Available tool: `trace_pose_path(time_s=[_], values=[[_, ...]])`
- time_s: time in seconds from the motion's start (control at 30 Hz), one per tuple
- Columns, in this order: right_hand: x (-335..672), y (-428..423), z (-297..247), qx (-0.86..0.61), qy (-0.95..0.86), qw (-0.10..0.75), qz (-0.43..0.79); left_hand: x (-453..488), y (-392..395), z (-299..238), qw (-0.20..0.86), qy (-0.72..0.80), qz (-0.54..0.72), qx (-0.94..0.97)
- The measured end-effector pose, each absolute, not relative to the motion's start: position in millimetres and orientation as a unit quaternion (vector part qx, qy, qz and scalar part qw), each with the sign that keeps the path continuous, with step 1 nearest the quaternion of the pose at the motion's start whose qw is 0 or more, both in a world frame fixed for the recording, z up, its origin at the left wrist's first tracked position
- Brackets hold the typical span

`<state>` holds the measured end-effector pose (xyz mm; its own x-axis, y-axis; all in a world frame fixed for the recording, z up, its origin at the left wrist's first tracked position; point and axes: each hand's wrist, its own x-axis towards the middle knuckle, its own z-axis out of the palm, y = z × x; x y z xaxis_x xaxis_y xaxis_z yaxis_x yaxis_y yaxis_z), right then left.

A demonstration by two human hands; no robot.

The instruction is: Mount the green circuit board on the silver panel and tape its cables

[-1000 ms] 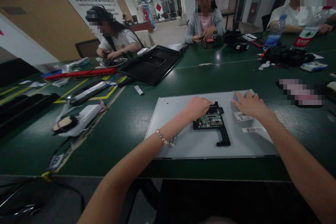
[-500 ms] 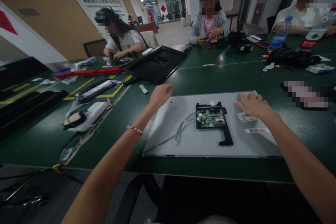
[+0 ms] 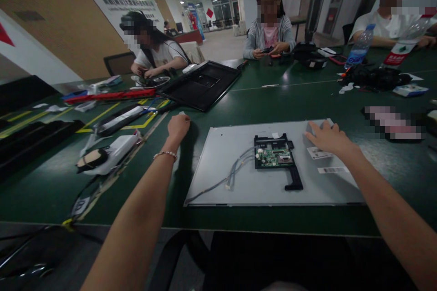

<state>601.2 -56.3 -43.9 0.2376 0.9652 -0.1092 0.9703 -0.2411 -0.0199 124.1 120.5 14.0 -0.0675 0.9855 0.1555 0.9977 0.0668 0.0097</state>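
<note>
I see the right hand [image 3: 329, 138] spread on the display panel [image 3: 218, 163]; I can't tell whether the left hand [image 3: 178, 127] pinches the white strip [image 3: 182, 113].

Green table [image 3: 252, 107], topped with grey panel [image 3: 215, 163], black cover [image 3: 194, 93]

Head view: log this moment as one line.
left hand: at white strip, grip unclear | right hand: open, on metal panel | circuit board: in black bracket, on panel | cables: trailing leftward
</note>
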Motion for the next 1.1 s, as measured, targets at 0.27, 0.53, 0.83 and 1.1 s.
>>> trace_pose_path(time_s=[0.27, 0.53, 0.83, 1.1], values=[[596.8, -59.0, -38.0, 0.779, 0.626, 0.007, -0.030, 153.2, 97.7, 17.7, 0.081, -0.690, -0.102, -0.712], [559.1, -59.3, -15.5, 0.645, 0.739, -0.195, -0.019, 215.4, -7.2, 48.2, 0.046, -0.486, -0.164, -0.857], [483.2, -98.1, 2.7, 0.391, 0.831, -0.361, -0.160, 266.6, -126.6, 30.3, 0.184, -0.397, -0.201, -0.877], [446.2, -118.5, -10.5, 0.357, 0.800, -0.389, -0.285, 280.9, -151.8, -1.7, 0.187, -0.374, -0.291, -0.861]])
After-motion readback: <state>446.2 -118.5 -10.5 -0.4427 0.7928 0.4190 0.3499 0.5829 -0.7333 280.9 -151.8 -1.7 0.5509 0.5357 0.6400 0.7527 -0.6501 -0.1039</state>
